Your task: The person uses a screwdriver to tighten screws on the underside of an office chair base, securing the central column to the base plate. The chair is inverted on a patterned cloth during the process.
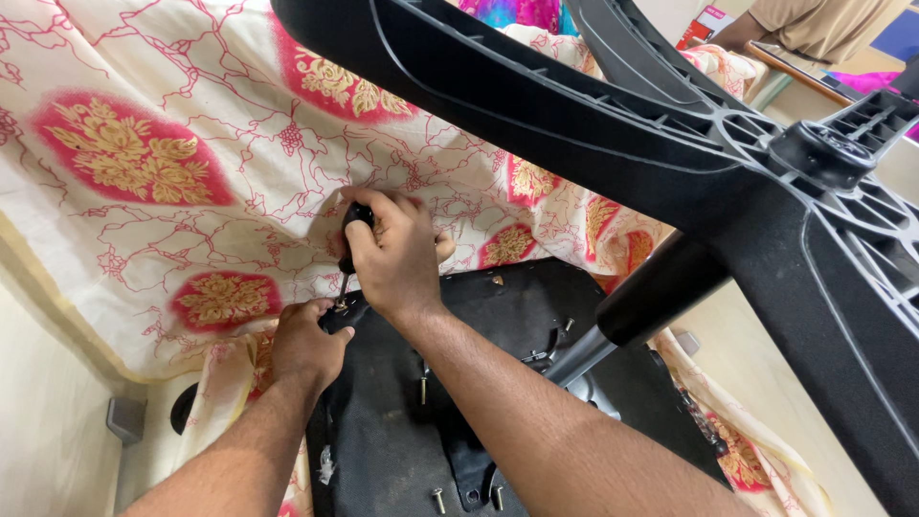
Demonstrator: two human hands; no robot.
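Black plastic star-shaped chair base looms overhead; black upturned seat underside lies on cream-and-red floral cloth. My right hand clamps a black-handled screwdriver; left hand pinches its tip. I'd keep the shaft square.

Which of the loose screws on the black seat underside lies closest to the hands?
The screw standing just below the right hand wrist, mid-panel, is closest. The other two screws sit far lower, at the picture's bottom edge.
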